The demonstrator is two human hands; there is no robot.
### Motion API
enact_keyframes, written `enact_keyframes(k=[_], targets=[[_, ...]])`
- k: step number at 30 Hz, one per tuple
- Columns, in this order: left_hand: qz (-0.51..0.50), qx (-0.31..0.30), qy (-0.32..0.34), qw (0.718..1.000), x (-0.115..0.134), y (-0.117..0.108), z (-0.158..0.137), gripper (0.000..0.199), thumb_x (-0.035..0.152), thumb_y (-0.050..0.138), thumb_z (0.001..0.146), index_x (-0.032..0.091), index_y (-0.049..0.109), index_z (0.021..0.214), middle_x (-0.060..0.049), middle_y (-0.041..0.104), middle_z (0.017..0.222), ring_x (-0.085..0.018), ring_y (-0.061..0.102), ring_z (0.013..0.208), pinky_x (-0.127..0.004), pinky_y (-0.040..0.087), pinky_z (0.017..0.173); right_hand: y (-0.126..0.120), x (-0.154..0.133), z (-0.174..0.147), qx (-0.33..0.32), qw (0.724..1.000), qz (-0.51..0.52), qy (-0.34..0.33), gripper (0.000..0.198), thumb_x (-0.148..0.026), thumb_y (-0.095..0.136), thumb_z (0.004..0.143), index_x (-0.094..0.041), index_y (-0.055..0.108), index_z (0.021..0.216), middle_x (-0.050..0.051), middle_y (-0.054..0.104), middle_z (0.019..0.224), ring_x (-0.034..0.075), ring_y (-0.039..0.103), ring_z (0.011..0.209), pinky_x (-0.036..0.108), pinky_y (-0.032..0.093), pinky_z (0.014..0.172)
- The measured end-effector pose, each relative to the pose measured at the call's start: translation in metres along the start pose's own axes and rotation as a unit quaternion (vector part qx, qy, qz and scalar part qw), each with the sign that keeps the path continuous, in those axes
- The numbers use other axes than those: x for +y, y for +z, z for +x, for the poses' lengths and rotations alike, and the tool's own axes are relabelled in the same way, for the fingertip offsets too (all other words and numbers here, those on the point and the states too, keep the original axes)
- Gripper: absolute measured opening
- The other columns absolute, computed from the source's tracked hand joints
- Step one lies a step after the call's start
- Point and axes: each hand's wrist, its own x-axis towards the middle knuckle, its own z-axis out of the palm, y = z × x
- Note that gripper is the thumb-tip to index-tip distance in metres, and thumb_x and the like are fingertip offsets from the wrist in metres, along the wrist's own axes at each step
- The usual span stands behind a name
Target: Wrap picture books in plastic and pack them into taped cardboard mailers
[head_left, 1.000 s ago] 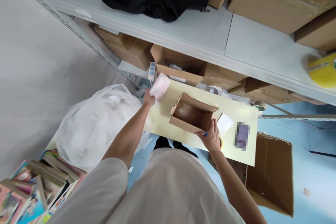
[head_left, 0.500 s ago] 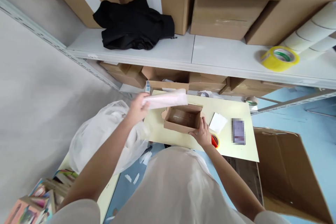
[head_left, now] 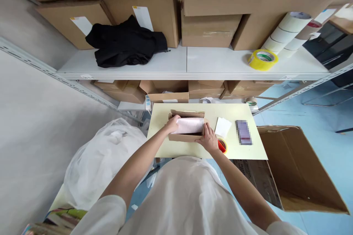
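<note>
A small open cardboard box (head_left: 183,138) rests on the pale yellow tabletop (head_left: 162,150), its back flap raised. Inside its opening lies a whitish-pink wrapped bundle (head_left: 190,125); what the wrapping covers is hidden. My left hand (head_left: 172,124) grips the bundle's left end at the box's left side. On the right end of the box, my right hand (head_left: 209,137) is closed around the wall, thumb in front. Just right of that hand sits a tape roll with a red part (head_left: 222,145), partly covered by the hand.
White paper slips (head_left: 223,127) and a blurred purple phone-like object (head_left: 243,132) lie to the right. A large open carton (head_left: 300,169) stands right of the table, a white plastic bag (head_left: 102,161) left. The shelf (head_left: 209,62) above holds cartons, black clothing (head_left: 127,42) and yellow tape (head_left: 263,60).
My left hand has brought the wrapped bundle down and right, from above the box into its opening. My right hand stays on the box's right end. The view has tilted up.
</note>
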Motion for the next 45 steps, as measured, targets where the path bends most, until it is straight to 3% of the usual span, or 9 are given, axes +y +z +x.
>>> enact_keyframes(k=[4, 7, 10, 14, 20, 26, 30, 38, 45], targets=[[-0.012, 0.022, 0.080, 0.997, 0.012, -0.010, -0.021, 0.059, 0.015, 0.060, 0.075, 0.021, 0.040, 0.130, -0.013, 0.049, 0.133, -0.026, 0.046, 0.125, -0.041, 0.038, 0.102, -0.004, 0.000, 0.001, 0.001, 1.000, 0.029, -0.010, 0.098, -0.053, 0.067, 0.070, -0.023, 0.013, 0.147, 0.015, 0.020, 0.152, 0.037, 0.027, 0.135, 0.055, 0.032, 0.103], [-0.040, 0.141, 0.147, 0.978, -0.001, -0.017, -0.048, 0.055, 0.026, 0.055, 0.081, 0.021, 0.037, 0.133, -0.012, 0.043, 0.140, -0.024, 0.037, 0.133, -0.039, 0.030, 0.110, -0.009, 0.004, 0.000, 0.018, 0.996, 0.090, -0.022, 0.100, -0.056, 0.069, 0.066, -0.022, 0.020, 0.146, 0.017, 0.005, 0.155, 0.040, 0.020, 0.138, 0.057, 0.033, 0.102], [-0.114, 0.213, 0.051, 0.969, -0.036, -0.016, -0.060, 0.064, 0.037, 0.055, 0.083, 0.018, 0.029, 0.139, -0.017, 0.037, 0.144, -0.026, 0.035, 0.135, -0.040, 0.030, 0.110, -0.013, 0.011, -0.001, 0.060, 0.979, 0.196, 0.010, 0.099, -0.060, 0.064, 0.069, -0.024, 0.015, 0.147, 0.016, -0.005, 0.155, 0.037, 0.022, 0.138, 0.056, 0.037, 0.101], [-0.221, 0.069, -0.006, 0.973, -0.074, -0.006, -0.052, 0.076, 0.047, 0.049, 0.086, 0.019, 0.014, 0.147, -0.019, 0.026, 0.151, -0.026, 0.034, 0.136, -0.039, 0.035, 0.107, -0.018, 0.021, 0.005, 0.038, 0.921, 0.382, 0.058, 0.078, -0.054, 0.034, 0.089, -0.025, -0.009, 0.148, 0.017, 0.007, 0.155, 0.025, 0.039, 0.133, 0.047, 0.042, 0.099], [0.023, -0.114, 0.221, 0.968, -0.072, -0.017, -0.050, 0.137, 0.056, 0.081, 0.039, 0.012, 0.010, 0.148, -0.020, 0.005, 0.154, -0.033, 0.009, 0.142, -0.042, 0.015, 0.115, -0.035, 0.028, 0.015, -0.160, 0.955, 0.227, -0.108, 0.082, -0.037, 0.053, 0.081, -0.023, 0.008, 0.149, 0.010, 0.014, 0.156, 0.023, 0.018, 0.142, 0.048, 0.025, 0.111], [0.096, -0.115, 0.238, 0.960, -0.078, -0.024, -0.039, 0.090, 0.035, 0.071, 0.064, 0.020, 0.030, 0.143, -0.013, 0.022, 0.153, -0.027, 0.018, 0.141, -0.041, 0.018, 0.114, -0.047, 0.030, 0.018, -0.165, 0.964, 0.014, -0.205, 0.093, -0.025, 0.059, 0.071, -0.023, 0.007, 0.149, 0.008, 0.007, 0.156, 0.029, 0.019, 0.141, 0.048, 0.034, 0.106], [0.033, -0.082, 0.200, 0.976, -0.079, -0.011, -0.040, 0.063, 0.021, 0.048, 0.081, 0.024, 0.034, 0.142, -0.006, 0.027, 0.152, -0.019, 0.031, 0.137, -0.033, 0.030, 0.110, -0.041, 0.024, 0.013, -0.137, 0.976, 0.000, -0.170, 0.074, -0.030, 0.047, 0.084, -0.025, 0.011, 0.149, 0.007, 0.011, 0.156, 0.027, 0.046, 0.127, 0.043, 0.048, 0.094], [-0.100, 0.042, 0.110, 0.988, -0.077, 0.016, -0.069, 0.043, 0.035, 0.055, 0.081, 0.027, 0.052, 0.124, -0.005, 0.055, 0.133, -0.021, 0.052, 0.122, -0.036, 0.045, 0.101, -0.025, 0.021, 0.001, -0.085, 0.980, 0.136, -0.118, 0.055, -0.040, 0.044, 0.088, -0.022, 0.039, 0.139, 0.009, 0.038, 0.146, 0.024, 0.048, 0.126, 0.045, 0.042, 0.103], [-0.209, 0.125, -0.039, 0.969, -0.077, 0.029, -0.047, 0.069, 0.029, 0.070, 0.068, 0.022, 0.039, 0.129, -0.013, 0.050, 0.128, -0.017, 0.066, 0.081, -0.033, 0.056, 0.071, -0.034, 0.018, 0.034, -0.046, 0.977, 0.206, -0.040, 0.066, -0.039, 0.061, 0.077, -0.022, 0.038, 0.137, 0.013, 0.056, 0.128, 0.026, 0.061, 0.105, 0.047, 0.051, 0.087]])
